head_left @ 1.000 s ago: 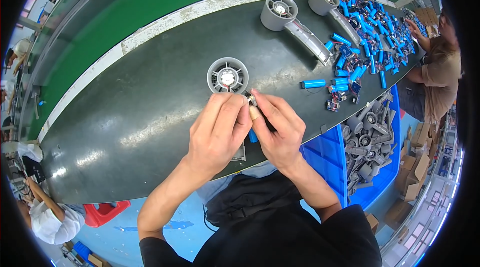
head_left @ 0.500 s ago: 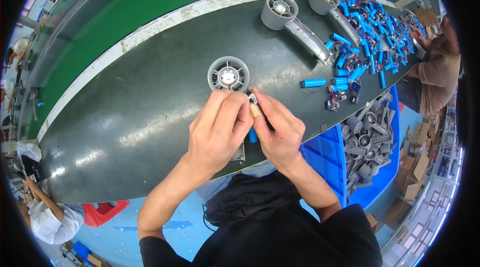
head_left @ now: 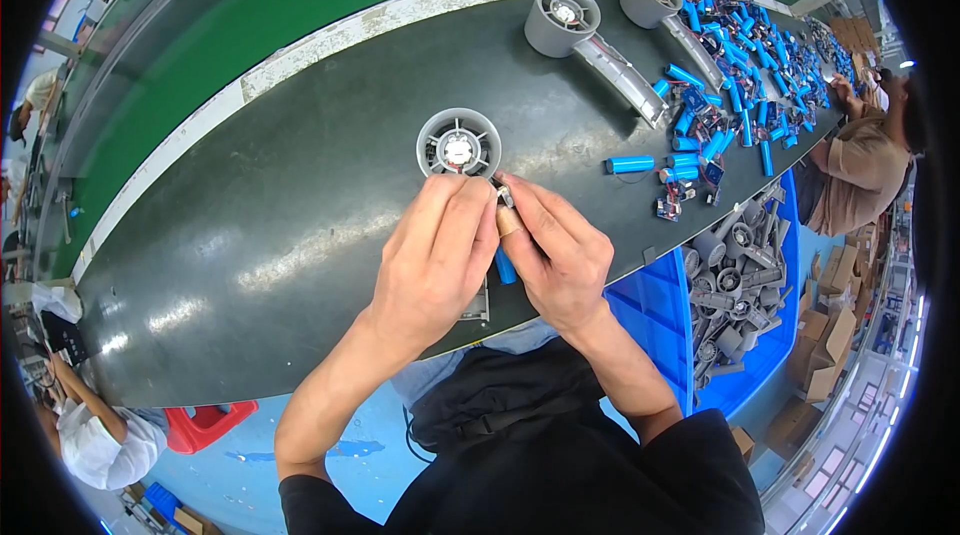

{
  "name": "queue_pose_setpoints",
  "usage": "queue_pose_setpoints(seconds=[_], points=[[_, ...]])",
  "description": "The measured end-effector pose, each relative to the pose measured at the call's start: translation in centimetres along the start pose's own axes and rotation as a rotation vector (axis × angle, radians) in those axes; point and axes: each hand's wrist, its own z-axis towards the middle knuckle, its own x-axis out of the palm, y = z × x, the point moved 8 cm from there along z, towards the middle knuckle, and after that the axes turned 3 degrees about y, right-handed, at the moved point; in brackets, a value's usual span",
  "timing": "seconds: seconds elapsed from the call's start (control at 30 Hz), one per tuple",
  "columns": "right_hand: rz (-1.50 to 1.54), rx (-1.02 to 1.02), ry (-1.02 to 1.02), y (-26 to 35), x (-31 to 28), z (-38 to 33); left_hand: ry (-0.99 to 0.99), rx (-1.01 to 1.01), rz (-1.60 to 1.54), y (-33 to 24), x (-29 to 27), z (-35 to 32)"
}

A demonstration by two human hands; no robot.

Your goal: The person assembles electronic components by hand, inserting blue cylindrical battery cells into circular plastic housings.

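A grey fan housing (head_left: 490,128) with a round spoked mouth lies on the dark green tabletop before me; my hands cover most of its handle, and the open lower end (head_left: 476,308) peeks out below. My left hand (head_left: 432,250) is closed in a pinch over the handle just below the round mouth; its fingertips hide what they grip. Thumb and forefinger of my right hand (head_left: 562,260) close on a small silvery part (head_left: 505,197), its exact kind unclear. Between my hands, under the fingers, shows a blue cylindrical battery cell (head_left: 505,267).
Two more fan housings with handles (head_left: 562,25) (head_left: 650,0) lie farther back. Right of them spreads a heap of blue cells with wired boards (head_left: 740,65). A blue bin (head_left: 650,325) of grey housings stands below the right edge. Another person (head_left: 868,165) sits at far right.
Both hands stay at nearly the same spot with tiny finger shifts. The person at far right has shifted posture. The view has moved very slightly.
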Motion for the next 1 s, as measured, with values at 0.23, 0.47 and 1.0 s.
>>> queue_pose_setpoints(seconds=[0.23, 0.47, 1.0], points=[[-0.009, -0.013, -0.013, -0.05, -0.01, -0.32, -0.019, 0.041, 0.037, -0.65, 0.1, -0.16], [0.018, 0.0, -0.018, 0.36, -0.14, -0.25, -0.048, 0.044, 0.06, -0.67, -0.06, -0.32], [0.003, -0.04, -0.026, 0.4, 0.02, -0.38, -0.043, 0.035, 0.076, -0.75, 0.09, -0.28]])
